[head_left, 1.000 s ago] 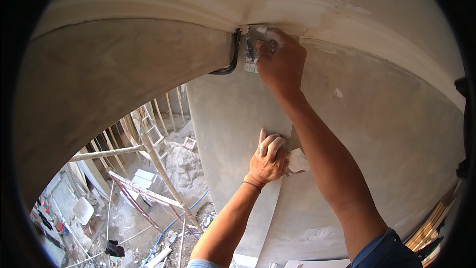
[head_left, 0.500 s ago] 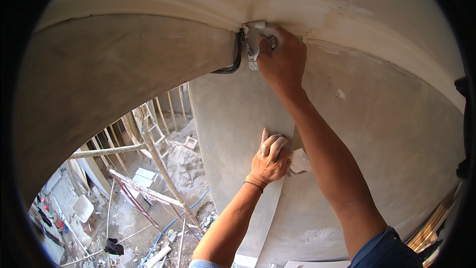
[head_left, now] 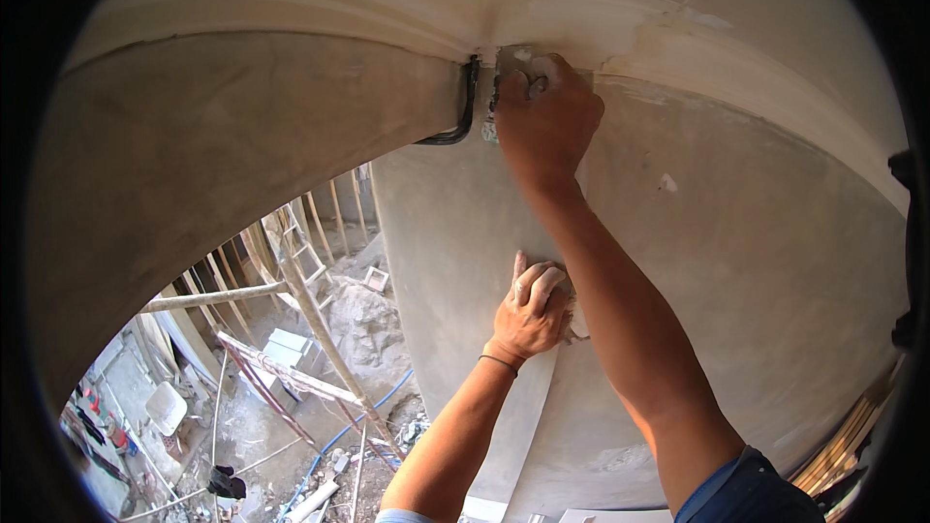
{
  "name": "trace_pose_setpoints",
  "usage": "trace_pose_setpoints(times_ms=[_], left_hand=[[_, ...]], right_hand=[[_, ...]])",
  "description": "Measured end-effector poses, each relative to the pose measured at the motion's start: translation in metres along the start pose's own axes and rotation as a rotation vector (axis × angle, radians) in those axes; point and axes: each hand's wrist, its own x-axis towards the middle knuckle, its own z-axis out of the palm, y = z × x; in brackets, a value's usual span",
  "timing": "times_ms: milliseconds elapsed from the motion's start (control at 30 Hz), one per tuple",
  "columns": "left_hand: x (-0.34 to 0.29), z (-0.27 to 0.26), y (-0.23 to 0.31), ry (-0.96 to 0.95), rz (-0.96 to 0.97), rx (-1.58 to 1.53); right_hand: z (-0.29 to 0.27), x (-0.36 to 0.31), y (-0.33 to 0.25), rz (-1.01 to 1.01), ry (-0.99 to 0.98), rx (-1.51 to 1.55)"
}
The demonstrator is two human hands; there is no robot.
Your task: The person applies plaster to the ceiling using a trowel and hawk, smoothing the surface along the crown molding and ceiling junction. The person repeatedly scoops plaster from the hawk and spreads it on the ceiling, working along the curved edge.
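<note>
High in the corner, under the pale cornice, my right hand (head_left: 548,111) is closed round a flat grey scraper (head_left: 513,60). Its blade lies against the wall, and its handle is hidden in my fingers. Beside it, a rough strip (head_left: 490,131) shows at the wall's edge, and black cables (head_left: 469,102) bend out of the corner. Lower down, my left hand (head_left: 532,310) is closed in front of the grey wall (head_left: 455,261), index finger pointing up. A pale flat piece (head_left: 578,323) sticks out from it, mostly covered by my right forearm.
A grey beam (head_left: 262,97) crosses on the left, meeting the cornice (head_left: 639,29). Far below are scaffold poles (head_left: 325,334), a blue hose (head_left: 334,436), white boxes (head_left: 291,349) and rubble (head_left: 358,320). Wooden strips (head_left: 843,436) lean at the lower right.
My right hand has shifted slightly down with the scraper, its knuckles turning. The right forearm moved left and now covers most of the pale piece by my left hand, which stays almost still.
</note>
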Motion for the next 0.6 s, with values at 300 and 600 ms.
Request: trace_pose_setpoints(times_ms=[300,600], left_hand=[[-0.001,-0.002,-0.001,-0.025,-0.006,-0.046],[0.000,-0.002,-0.002,-0.031,-0.008,-0.035]], right_hand=[[-0.009,0.004,0.011,-0.075,-0.159,0.039],[0.001,0.002,0.006,-0.053,-0.105,-0.103]])
